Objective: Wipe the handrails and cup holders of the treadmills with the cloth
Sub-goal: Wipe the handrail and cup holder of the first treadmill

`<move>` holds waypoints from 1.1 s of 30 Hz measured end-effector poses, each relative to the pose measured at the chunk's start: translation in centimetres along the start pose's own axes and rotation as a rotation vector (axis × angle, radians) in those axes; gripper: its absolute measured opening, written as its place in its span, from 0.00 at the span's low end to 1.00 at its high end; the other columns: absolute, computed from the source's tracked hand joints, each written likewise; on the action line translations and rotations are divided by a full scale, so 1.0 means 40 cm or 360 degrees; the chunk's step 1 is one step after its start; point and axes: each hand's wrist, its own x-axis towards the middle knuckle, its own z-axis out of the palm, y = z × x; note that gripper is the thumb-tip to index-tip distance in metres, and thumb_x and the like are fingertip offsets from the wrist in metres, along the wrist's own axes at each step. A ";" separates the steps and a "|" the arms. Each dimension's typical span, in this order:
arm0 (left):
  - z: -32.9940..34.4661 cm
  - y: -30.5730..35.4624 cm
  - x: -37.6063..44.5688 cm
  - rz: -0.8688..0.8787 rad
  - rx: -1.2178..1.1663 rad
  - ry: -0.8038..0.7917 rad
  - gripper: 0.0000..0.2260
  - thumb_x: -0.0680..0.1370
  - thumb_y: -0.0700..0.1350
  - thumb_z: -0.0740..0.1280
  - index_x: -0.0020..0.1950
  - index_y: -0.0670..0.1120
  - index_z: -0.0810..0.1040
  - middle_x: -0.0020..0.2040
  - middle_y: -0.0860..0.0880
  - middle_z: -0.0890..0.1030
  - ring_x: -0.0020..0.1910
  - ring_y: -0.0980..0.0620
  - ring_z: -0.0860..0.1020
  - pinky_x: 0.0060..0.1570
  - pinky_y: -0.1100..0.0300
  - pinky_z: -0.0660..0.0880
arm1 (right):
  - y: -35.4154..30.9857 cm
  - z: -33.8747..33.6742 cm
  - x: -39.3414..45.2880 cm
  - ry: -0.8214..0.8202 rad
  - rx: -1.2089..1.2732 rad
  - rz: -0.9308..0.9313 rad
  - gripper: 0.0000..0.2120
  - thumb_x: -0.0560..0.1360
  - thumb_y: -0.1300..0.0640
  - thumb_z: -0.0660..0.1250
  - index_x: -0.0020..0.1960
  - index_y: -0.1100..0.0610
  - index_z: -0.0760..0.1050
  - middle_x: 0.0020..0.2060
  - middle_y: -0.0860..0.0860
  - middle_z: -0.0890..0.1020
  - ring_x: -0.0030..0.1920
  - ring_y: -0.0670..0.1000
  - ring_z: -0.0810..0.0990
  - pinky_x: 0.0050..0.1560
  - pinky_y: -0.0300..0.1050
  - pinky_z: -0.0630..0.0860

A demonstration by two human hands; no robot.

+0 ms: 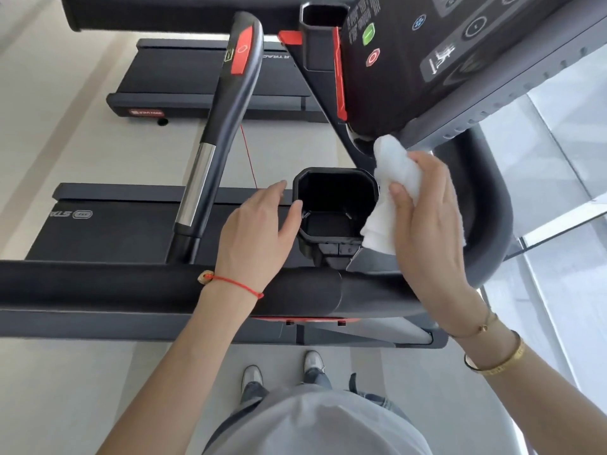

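Cloth [392, 192] against cup holder [335, 239] rim

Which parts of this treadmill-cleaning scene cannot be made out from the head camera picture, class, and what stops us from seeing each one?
- Right hand palm: hidden behind its back and the white cloth, head view.
- Cup holder floor: too dark to judge clean or dirty.
- Console upper part: cut off by the top edge.
- Console small print: blurred, too small.
- Padded handrail: cut off at the left edge.

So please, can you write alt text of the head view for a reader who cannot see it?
A person's right hand holds a white cloth against the right side of a treadmill's black cup holder, while the open left hand touches its left rim. The console is above, and a handrail slants at left.
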 end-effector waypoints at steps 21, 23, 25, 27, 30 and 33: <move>0.009 -0.010 0.015 -0.0067 -0.0119 -0.0141 0.18 0.81 0.53 0.60 0.71 0.53 0.72 0.56 0.53 0.80 0.52 0.53 0.79 0.51 0.49 0.78 | 0.044 0.111 0.201 -0.1209 -0.0352 -0.0860 0.23 0.84 0.52 0.53 0.77 0.57 0.57 0.70 0.54 0.71 0.67 0.56 0.71 0.67 0.52 0.66; 0.008 -0.019 0.025 -0.0061 -0.0117 -0.0176 0.19 0.81 0.55 0.60 0.72 0.54 0.71 0.59 0.55 0.79 0.53 0.55 0.79 0.52 0.52 0.78 | 0.074 0.085 0.191 -0.1239 -0.0309 -0.0860 0.24 0.84 0.52 0.50 0.79 0.55 0.54 0.73 0.52 0.66 0.72 0.54 0.65 0.72 0.51 0.60; 0.008 -0.027 0.038 -0.0046 -0.0128 -0.0209 0.20 0.80 0.56 0.60 0.72 0.54 0.70 0.61 0.56 0.78 0.54 0.57 0.79 0.53 0.54 0.77 | 0.092 0.064 0.181 -0.1277 -0.0236 -0.0806 0.24 0.84 0.53 0.50 0.79 0.53 0.51 0.75 0.51 0.63 0.74 0.52 0.60 0.75 0.50 0.57; 0.011 -0.029 0.047 -0.0035 -0.0162 -0.0230 0.21 0.80 0.56 0.60 0.72 0.54 0.70 0.62 0.56 0.78 0.55 0.58 0.78 0.53 0.55 0.77 | 0.081 0.076 0.189 -0.1288 -0.0261 -0.0827 0.24 0.84 0.54 0.50 0.79 0.51 0.51 0.74 0.51 0.63 0.74 0.52 0.61 0.74 0.50 0.58; 0.017 -0.032 0.050 -0.0025 -0.0230 -0.0229 0.18 0.80 0.56 0.60 0.68 0.53 0.73 0.56 0.56 0.79 0.53 0.57 0.78 0.51 0.56 0.77 | 0.021 0.135 0.221 -0.1265 -0.0419 -0.0883 0.23 0.83 0.54 0.52 0.78 0.48 0.55 0.67 0.49 0.71 0.62 0.52 0.73 0.60 0.48 0.70; 0.022 -0.038 0.048 -0.0043 -0.0275 -0.0220 0.16 0.79 0.57 0.60 0.63 0.52 0.75 0.52 0.56 0.79 0.50 0.57 0.77 0.50 0.53 0.78 | -0.006 0.164 0.233 -0.1201 -0.0567 -0.0897 0.20 0.83 0.51 0.52 0.74 0.45 0.60 0.56 0.48 0.74 0.48 0.53 0.77 0.41 0.49 0.74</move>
